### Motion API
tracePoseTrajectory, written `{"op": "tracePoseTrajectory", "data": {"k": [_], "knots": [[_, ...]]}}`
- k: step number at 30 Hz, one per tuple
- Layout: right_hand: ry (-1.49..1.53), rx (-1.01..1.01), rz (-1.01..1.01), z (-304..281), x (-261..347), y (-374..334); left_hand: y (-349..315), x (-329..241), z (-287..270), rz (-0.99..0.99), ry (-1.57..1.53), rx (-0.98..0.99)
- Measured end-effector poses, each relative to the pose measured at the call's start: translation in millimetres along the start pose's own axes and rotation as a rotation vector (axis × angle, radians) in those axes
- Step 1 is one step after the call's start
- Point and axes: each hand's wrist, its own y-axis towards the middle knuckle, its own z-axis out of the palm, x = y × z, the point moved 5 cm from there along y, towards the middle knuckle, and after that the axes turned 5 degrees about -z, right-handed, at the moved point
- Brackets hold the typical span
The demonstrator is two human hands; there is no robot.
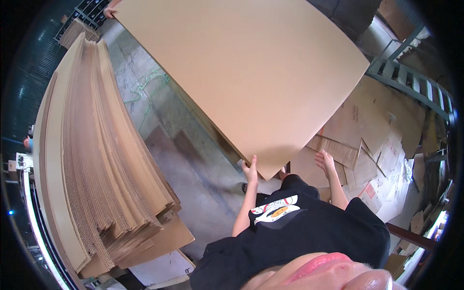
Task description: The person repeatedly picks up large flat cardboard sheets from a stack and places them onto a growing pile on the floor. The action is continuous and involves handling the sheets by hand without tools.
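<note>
Tan cardboard forms the broad, smooth sheet (251, 72) spread out in front of the person, one corner pointing toward the body and the far edge running out of view. The left hand (250, 170) is closed on its edge beside that near corner, thumb up. The right hand (326, 162) is half open with nothing in it, just off the sheet's right edge. At the far left corner, another person's hand (110, 12) touches the edge. What lies directly beneath the sheet is mostly hidden. Grey, stained concrete floor (193, 212) runs along the left, with green strapping (145, 89) tangled on it. Farther left rises a tall stack of corrugated board (96, 140), its fluted edges showing. To the right, flattened cartons (382, 140) lie in an overlapping heap below a metal staircase (411, 87).
</note>
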Motion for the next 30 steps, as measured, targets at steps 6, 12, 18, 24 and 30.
{"op": "tracePoseTrajectory", "data": {"k": [6,12,18,24,30], "knots": [[0.133,-0.008,-0.077,-11,63,66,2,-39,15,0.005,-0.153,-0.058],[0.224,-0.06,-0.005,-44,73,124,-29,-55,17,-0.091,-0.246,-0.109],[0.334,-0.028,0.001,-50,95,165,-67,-104,33,-0.122,-0.231,-0.111],[0.754,0.049,0.048,-50,167,216,-101,-129,33,-0.11,-0.16,-0.122],[0.617,-0.06,-0.157,-34,193,195,-108,-174,12,0.056,-0.086,-0.11]]}}
